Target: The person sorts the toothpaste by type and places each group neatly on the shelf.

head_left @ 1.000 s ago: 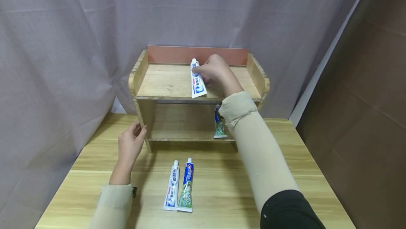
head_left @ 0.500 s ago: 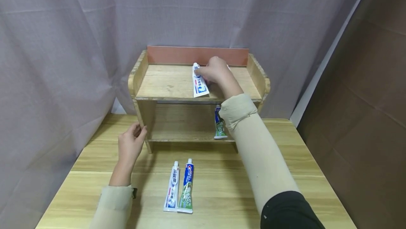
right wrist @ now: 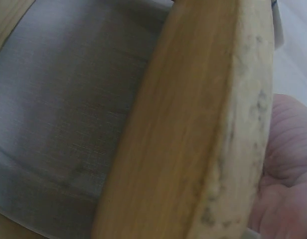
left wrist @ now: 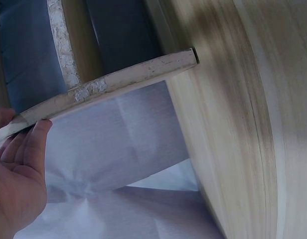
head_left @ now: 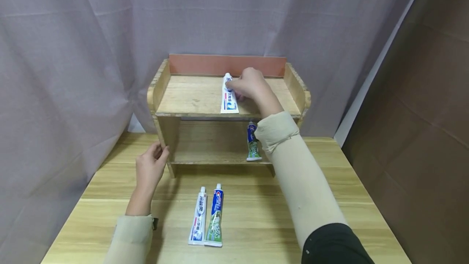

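On the top board of a small wooden shelf [head_left: 194, 95], my right hand [head_left: 253, 85] pinches a white and blue toothpaste tube [head_left: 229, 103] near its cap end. The cap points to the back and the flat end lies close to the board's front edge. My left hand [head_left: 151, 165] holds the shelf's left side panel; in the left wrist view its thumb and fingers straddle the panel edge [left wrist: 138, 73]. The right wrist view shows a shelf board [right wrist: 193, 124] in front of part of the right hand [right wrist: 288, 149], and the fingertips are hidden.
A blue and green toothpaste tube [head_left: 253, 144] lies on the lower board, partly behind the right sleeve. On the table [head_left: 256, 219] in front lie a white tube [head_left: 198, 217] and a blue-green tube [head_left: 215, 217], side by side. A grey curtain [head_left: 220, 12] hangs behind.
The right hand has brought the white toothpaste tube down a little toward the top board, and the tube has turned straighter, front to back. The left hand stays on the side panel.
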A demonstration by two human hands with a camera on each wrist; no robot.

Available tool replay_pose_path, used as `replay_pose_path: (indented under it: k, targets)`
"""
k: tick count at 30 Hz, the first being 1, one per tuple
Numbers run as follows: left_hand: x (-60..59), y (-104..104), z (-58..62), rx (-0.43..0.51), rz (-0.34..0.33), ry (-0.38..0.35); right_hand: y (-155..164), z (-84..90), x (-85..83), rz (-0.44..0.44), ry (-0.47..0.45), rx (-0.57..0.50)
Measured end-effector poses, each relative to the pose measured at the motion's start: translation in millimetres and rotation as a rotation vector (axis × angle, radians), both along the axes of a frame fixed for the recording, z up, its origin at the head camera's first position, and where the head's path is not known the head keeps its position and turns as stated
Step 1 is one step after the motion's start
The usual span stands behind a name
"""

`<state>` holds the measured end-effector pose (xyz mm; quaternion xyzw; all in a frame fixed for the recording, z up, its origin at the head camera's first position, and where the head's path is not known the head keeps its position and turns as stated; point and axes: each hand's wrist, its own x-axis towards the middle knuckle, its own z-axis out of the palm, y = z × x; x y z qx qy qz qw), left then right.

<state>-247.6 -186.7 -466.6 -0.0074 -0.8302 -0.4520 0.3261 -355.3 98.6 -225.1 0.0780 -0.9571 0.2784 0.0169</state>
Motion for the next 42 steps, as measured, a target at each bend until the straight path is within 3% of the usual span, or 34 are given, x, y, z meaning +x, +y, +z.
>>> replay_pose_path:
  k: [18,25,33,42]
  targets:
    - [-0.8,0,-1.0,0.010,-0.003,-0.025,4,0.3,6.4,0.028,0.010,-0.029]
    - [-1.9,-1,-0.5,0.012,-0.001,-0.023,6,2.0,12.0,0.058,0.013,-0.117]
    - [-1.5,-2,-0.4,0.012,0.002,-0.030,9,2.4,21.7,0.088,0.056,-0.127]
    - [-3.6,-2,-1.2,0.006,0.006,-0.023,15,0.2,34.1,0.123,0.076,-0.214]
